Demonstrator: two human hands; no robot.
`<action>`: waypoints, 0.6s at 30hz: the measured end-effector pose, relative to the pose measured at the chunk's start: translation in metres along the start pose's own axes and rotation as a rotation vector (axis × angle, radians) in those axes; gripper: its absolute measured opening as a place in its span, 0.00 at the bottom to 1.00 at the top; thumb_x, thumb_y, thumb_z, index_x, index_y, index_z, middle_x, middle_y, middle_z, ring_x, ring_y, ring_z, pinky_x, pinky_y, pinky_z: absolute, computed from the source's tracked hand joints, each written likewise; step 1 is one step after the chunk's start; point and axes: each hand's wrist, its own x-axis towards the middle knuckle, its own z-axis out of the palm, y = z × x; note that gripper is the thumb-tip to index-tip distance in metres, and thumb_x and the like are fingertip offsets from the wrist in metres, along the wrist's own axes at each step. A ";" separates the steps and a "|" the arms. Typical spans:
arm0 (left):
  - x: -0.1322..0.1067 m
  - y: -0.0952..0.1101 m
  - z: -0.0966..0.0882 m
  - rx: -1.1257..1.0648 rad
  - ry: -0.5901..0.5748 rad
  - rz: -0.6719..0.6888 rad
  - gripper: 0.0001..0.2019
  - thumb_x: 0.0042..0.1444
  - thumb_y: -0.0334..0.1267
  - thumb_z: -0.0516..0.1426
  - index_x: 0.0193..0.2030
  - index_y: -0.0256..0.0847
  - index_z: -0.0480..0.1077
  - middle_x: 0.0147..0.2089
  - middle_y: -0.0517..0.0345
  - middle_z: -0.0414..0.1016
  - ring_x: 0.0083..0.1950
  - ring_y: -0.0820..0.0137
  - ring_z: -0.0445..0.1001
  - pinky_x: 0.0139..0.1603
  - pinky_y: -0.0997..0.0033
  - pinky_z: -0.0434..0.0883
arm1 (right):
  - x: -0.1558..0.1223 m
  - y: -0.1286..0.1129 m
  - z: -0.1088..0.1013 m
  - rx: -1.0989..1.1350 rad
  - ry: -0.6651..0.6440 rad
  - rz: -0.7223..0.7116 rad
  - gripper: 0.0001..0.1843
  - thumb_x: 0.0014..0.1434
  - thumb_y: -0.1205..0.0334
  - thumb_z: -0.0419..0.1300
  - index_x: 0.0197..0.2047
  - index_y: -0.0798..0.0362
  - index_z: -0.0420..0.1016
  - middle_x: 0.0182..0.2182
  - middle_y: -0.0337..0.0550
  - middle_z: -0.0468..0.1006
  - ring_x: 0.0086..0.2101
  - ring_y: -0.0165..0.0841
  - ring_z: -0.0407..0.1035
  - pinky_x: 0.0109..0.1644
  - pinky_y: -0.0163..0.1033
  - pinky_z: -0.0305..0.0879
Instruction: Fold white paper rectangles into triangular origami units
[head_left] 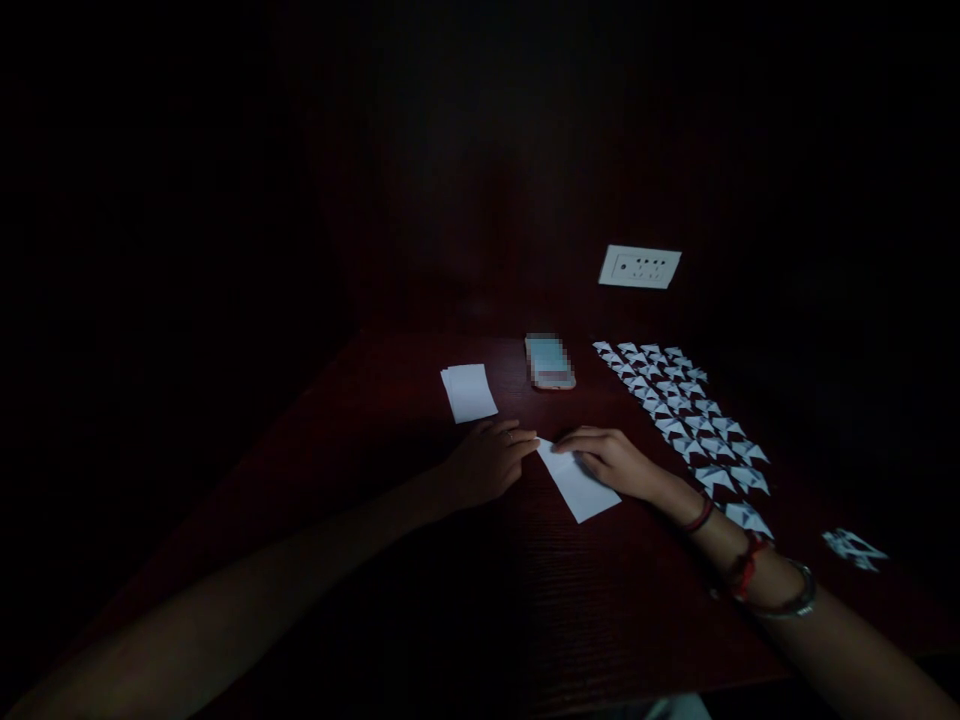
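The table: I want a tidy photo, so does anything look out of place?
Slightly: a small white clump lies apart at the right, away from the rows of folded paper pieces. No spill shows, though it's dark.

Wearing on the right forearm (720, 540) a slim dark-red band (700, 514) nearest the right hand (611, 460), then a red knotted cord (748, 568), then a shiny rounded bangle (806, 592); on a finger (525, 437) of the left hand (484, 467), a thin ring (510, 435).
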 end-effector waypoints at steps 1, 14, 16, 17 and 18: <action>0.000 -0.001 0.001 -0.002 0.000 0.003 0.19 0.54 0.30 0.45 0.54 0.43 0.57 0.55 0.60 0.60 0.57 0.66 0.54 0.54 0.59 0.53 | 0.003 0.001 0.000 -0.009 -0.001 0.004 0.20 0.51 0.77 0.45 0.43 0.54 0.70 0.39 0.43 0.72 0.40 0.29 0.66 0.46 0.37 0.61; -0.001 0.002 -0.003 0.015 -0.042 0.003 0.23 0.49 0.27 0.45 0.54 0.40 0.57 0.56 0.58 0.59 0.55 0.66 0.56 0.53 0.59 0.53 | 0.028 0.013 0.006 -0.217 -0.103 -0.046 0.17 0.54 0.73 0.48 0.44 0.52 0.70 0.31 0.43 0.69 0.32 0.28 0.64 0.38 0.33 0.61; -0.001 0.003 -0.002 0.020 -0.032 0.007 0.23 0.49 0.26 0.45 0.54 0.40 0.56 0.56 0.57 0.59 0.55 0.65 0.55 0.53 0.59 0.52 | 0.029 0.013 0.006 -0.237 -0.116 -0.060 0.17 0.54 0.72 0.48 0.45 0.52 0.70 0.31 0.43 0.69 0.32 0.28 0.64 0.37 0.33 0.61; -0.002 0.002 -0.001 0.022 -0.025 0.009 0.23 0.49 0.26 0.45 0.54 0.40 0.56 0.56 0.57 0.58 0.55 0.65 0.55 0.53 0.58 0.52 | 0.029 0.013 0.005 -0.242 -0.127 -0.068 0.17 0.54 0.72 0.48 0.45 0.53 0.70 0.31 0.43 0.69 0.32 0.28 0.64 0.38 0.33 0.61; -0.002 0.002 -0.001 0.024 -0.016 0.013 0.23 0.49 0.26 0.45 0.54 0.39 0.56 0.56 0.57 0.58 0.55 0.65 0.55 0.53 0.58 0.52 | 0.030 0.012 0.005 -0.247 -0.138 -0.075 0.16 0.55 0.72 0.48 0.44 0.53 0.70 0.31 0.43 0.69 0.32 0.28 0.64 0.38 0.33 0.60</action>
